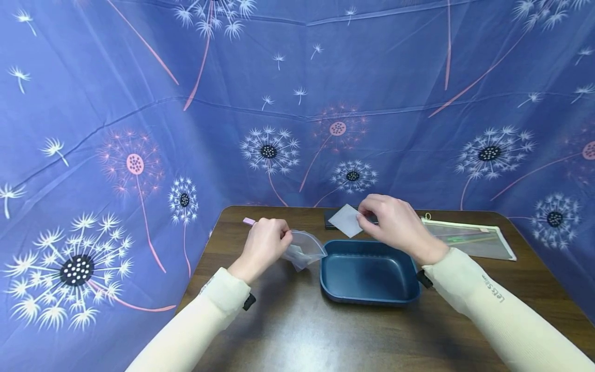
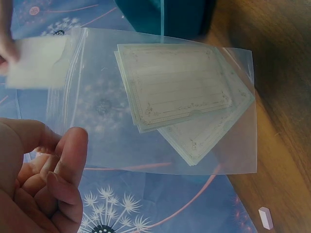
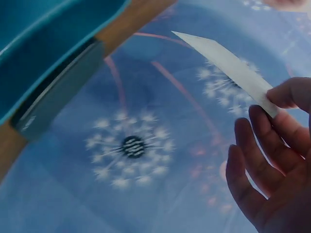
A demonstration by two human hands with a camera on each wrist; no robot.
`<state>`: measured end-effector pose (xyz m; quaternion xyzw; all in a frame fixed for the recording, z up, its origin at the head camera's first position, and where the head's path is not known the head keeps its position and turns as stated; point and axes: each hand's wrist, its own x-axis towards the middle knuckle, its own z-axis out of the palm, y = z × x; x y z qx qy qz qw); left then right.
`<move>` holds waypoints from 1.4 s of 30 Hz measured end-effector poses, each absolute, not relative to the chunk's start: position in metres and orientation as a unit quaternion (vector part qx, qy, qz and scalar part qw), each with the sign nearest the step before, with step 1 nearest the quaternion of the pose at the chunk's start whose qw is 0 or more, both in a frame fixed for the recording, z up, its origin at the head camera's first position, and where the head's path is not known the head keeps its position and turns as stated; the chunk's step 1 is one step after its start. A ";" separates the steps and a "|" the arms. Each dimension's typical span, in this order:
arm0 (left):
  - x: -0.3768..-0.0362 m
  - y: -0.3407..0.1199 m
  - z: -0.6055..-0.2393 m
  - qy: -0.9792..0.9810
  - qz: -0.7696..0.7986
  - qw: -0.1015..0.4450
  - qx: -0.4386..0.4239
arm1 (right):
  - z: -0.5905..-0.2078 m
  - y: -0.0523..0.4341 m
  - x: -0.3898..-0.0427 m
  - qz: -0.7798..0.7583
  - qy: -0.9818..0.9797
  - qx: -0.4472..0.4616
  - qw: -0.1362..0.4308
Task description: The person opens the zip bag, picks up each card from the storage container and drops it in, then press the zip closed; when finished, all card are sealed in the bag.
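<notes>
My left hand [image 1: 266, 243] pinches the open end of a clear zip bag [image 2: 102, 145] between thumb and fingers, left of the blue tray. Inside the bag lie several cream paper cards [image 2: 175, 82] with printed borders and lines, some turned at an angle. My right hand [image 1: 395, 222] holds a white card [image 1: 346, 221] by one edge, thumb against fingers, above the tray's far rim. In the right wrist view that card [image 3: 233, 68] appears nearly edge-on. Below the right hand stands the deep blue rectangular tray [image 1: 369, 295].
Behind the tray a dark flat object [image 1: 329, 219] shows partly. A mesh zip pouch [image 1: 479, 240] with pale yellow trim lies at the right, with thin coloured items in it. A small pink-lilac block [image 1: 249, 221] sits near the table's far left edge. Patterned blue cloth [image 1: 297, 103] hangs behind the table.
</notes>
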<state>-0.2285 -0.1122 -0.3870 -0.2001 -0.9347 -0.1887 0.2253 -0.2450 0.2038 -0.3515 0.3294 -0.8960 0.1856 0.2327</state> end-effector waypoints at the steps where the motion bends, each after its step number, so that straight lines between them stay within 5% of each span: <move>1: -0.229 -0.112 -0.387 -0.935 -0.189 0.225 -0.200 | -0.347 0.200 -0.243 0.194 -0.890 0.335 0.241; 13: -0.229 -0.110 -0.387 -0.933 -0.190 0.225 -0.206 | -0.346 0.156 -0.229 0.245 -0.855 0.390 0.239; 42: -0.225 -0.106 -0.381 -0.936 -0.185 0.215 -0.210 | -0.399 0.101 -0.252 0.180 -0.881 0.427 0.101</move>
